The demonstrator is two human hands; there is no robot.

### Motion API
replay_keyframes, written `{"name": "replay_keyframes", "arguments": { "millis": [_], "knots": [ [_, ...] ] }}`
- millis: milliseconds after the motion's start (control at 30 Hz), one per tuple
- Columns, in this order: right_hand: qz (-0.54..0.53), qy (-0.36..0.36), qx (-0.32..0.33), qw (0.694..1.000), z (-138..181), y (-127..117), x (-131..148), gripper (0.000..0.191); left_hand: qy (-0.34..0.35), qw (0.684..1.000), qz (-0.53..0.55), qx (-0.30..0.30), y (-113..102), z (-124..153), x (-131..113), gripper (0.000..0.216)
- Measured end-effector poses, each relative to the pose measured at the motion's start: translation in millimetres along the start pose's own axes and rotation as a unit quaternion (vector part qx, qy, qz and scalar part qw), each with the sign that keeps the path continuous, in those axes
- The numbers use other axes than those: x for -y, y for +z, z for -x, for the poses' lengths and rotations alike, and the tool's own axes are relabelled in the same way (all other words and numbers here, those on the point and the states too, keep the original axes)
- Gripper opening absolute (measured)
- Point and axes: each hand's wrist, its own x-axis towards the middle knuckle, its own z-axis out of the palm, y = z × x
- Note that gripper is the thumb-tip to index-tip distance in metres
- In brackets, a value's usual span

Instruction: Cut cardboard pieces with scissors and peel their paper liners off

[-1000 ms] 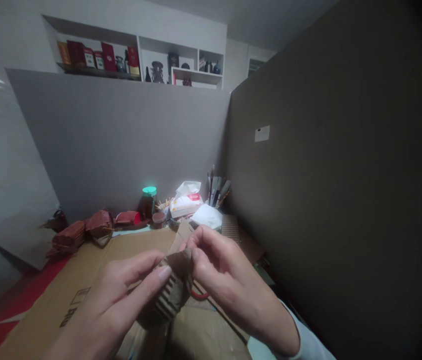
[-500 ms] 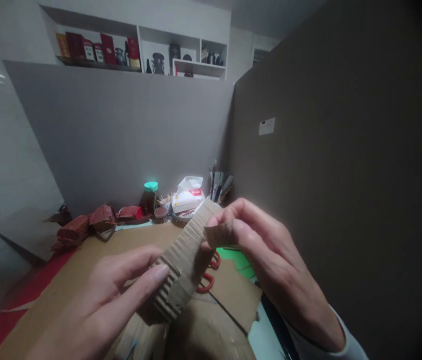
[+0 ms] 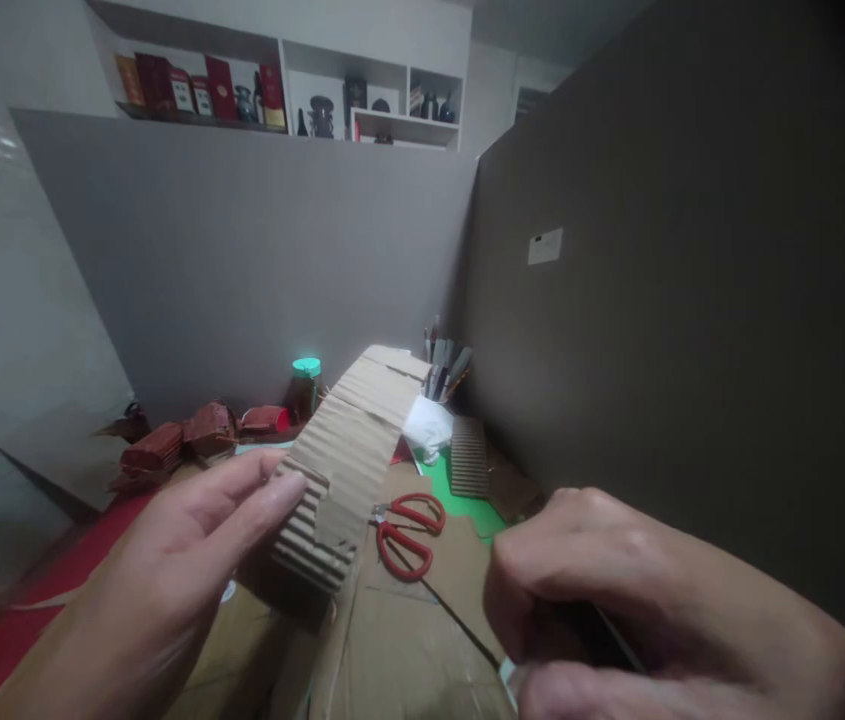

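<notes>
My left hand (image 3: 189,560) holds up a strip of corrugated cardboard (image 3: 343,455), fingers pinched round its lower end; the strip stands unrolled and tilts away to the upper right. My right hand (image 3: 617,610) is low at the right, close to the camera, with its fingers curled shut. A thin dark rod or blade (image 3: 459,630) pokes out from under it, and I cannot tell whether the hand grips it. Red-handled scissors (image 3: 407,530) lie on the flat cardboard sheet (image 3: 407,650) between my hands.
Grey partition boards (image 3: 257,260) close off the back and right. Along the back stand a jar with a green lid (image 3: 305,385), a pot of brushes (image 3: 443,372), a white cloth (image 3: 426,430) and red-brown folded pieces (image 3: 182,440). A ribbed cardboard piece (image 3: 468,458) lies on a green mat (image 3: 474,508).
The rolled cardboard has been opened out into a long strip. My right hand let go of its end and dropped to the lower right; the scissors have come into view.
</notes>
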Motion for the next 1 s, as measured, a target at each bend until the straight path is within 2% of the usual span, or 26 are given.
{"name": "replay_keyframes", "arguments": {
  "millis": [67, 133, 167, 233, 300, 367, 500, 667, 833, 1000],
  "knots": [
    [-0.014, 0.003, 0.031, 0.999, -4.7, 0.6, -1.4, 0.016, 0.004, 1.000, 0.001, -0.020, 3.2, -1.3, -3.5, 0.030],
    [-0.035, 0.006, 0.027, 0.999, -11.7, 4.1, -2.5, 0.015, 0.014, 0.999, -0.001, -0.031, 6.5, -2.1, -7.2, 0.036],
    [-0.037, 0.002, 0.001, 0.999, -15.8, 7.2, -2.9, 0.015, 0.017, 0.999, 0.001, -0.035, 7.8, -2.2, -8.7, 0.037],
    [-0.026, -0.010, -0.096, 0.995, -25.1, 16.1, -3.3, 0.013, 0.020, 0.999, 0.009, -0.039, 9.3, -1.8, -10.0, 0.039],
    [-0.003, -0.028, -0.207, 0.978, -35.3, 27.7, -3.2, 0.011, 0.016, 0.999, 0.020, -0.042, 9.7, -0.7, -8.4, 0.041],
    [0.026, -0.061, -0.268, 0.961, -44.8, 39.2, -3.0, 0.005, 0.004, 0.998, 0.037, -0.046, 9.8, 1.1, -4.3, 0.042],
    [0.097, -0.088, -0.282, 0.950, -55.4, 52.3, -2.6, 0.020, -0.030, 0.991, 0.110, -0.067, 12.5, 6.4, 3.9, 0.035],
    [0.126, -0.096, -0.299, 0.941, -55.7, 54.9, -3.1, 0.022, -0.029, 0.970, 0.229, -0.083, 21.9, 14.5, 2.9, 0.032],
    [0.152, -0.092, -0.363, 0.915, -58.4, 64.5, -4.4, 0.022, -0.033, 0.959, 0.263, -0.100, 25.8, 18.2, 1.6, 0.032],
    [0.154, -0.097, -0.381, 0.907, -63.5, 70.9, -1.2, 0.023, -0.049, 0.954, 0.279, -0.097, 24.6, 14.8, 5.9, 0.040]
  ]
}}
